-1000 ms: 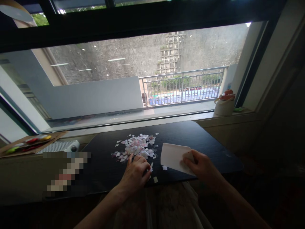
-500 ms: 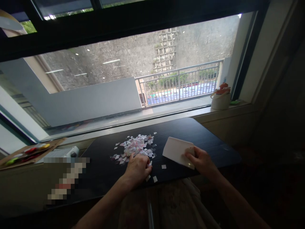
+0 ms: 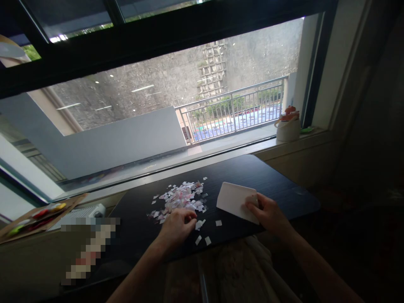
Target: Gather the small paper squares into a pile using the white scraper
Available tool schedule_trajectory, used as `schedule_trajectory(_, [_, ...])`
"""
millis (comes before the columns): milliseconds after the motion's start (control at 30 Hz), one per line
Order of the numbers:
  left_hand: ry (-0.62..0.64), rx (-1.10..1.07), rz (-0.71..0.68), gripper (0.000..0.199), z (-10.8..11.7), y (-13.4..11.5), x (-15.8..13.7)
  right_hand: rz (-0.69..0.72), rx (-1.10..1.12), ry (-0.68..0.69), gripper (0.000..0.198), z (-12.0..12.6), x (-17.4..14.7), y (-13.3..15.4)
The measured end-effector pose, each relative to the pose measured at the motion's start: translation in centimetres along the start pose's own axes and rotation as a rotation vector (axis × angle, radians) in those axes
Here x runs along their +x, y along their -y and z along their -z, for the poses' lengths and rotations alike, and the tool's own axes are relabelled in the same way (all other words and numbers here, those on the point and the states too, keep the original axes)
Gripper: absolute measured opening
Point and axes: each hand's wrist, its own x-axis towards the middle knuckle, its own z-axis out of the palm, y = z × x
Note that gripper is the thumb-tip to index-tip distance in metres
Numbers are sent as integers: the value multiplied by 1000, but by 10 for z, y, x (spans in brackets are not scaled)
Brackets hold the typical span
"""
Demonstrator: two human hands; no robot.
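Note:
A loose heap of small paper scraps (image 3: 183, 194), mostly white with some pinkish ones, lies on the dark table (image 3: 274, 181). At the heap's near edge rests my left hand (image 3: 177, 226), its fingers curled in; whether a scrap is between them is hidden. Several single scraps lie just to its right, among them a small square (image 3: 218, 223). My right hand (image 3: 267, 212) grips a flat white panel (image 3: 235, 200) by its right end, thumb on top. The panel is tilted over the table, right of the heap; a small dark dot shows near the thumb.
Beyond the table runs a window sill (image 3: 271, 143) with a white pot-like container (image 3: 288, 129) on it. To the left are a brown board (image 3: 67, 206) with coloured pieces and a ridged pale device (image 3: 78, 215). A blurred patch (image 3: 91, 252) covers the table's left edge.
My left hand has drawn back slightly left, uncovering scraps on its right side. My right hand keeps its hold on the panel. The whole view has shifted a little.

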Motion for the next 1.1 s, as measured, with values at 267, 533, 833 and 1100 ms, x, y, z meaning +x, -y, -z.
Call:
schedule_trajectory(267, [-38, 85, -18, 12, -16, -25, -1, -4, -26, -24, 18, -1, -1, 1])
schedule_trajectory(533, [42, -457, 122, 32, -2, 5, 5, 16, -67, -1, 22, -1, -2, 3])
schedule_trajectory(833, [15, -931, 313, 47, -2, 16, 6, 38, -116, -29, 23, -1, -1, 2])
schedule_trajectory(1100, [74, -1023, 373, 36, 4, 14, 2, 1, -93, 6, 26, -1, -1, 3])
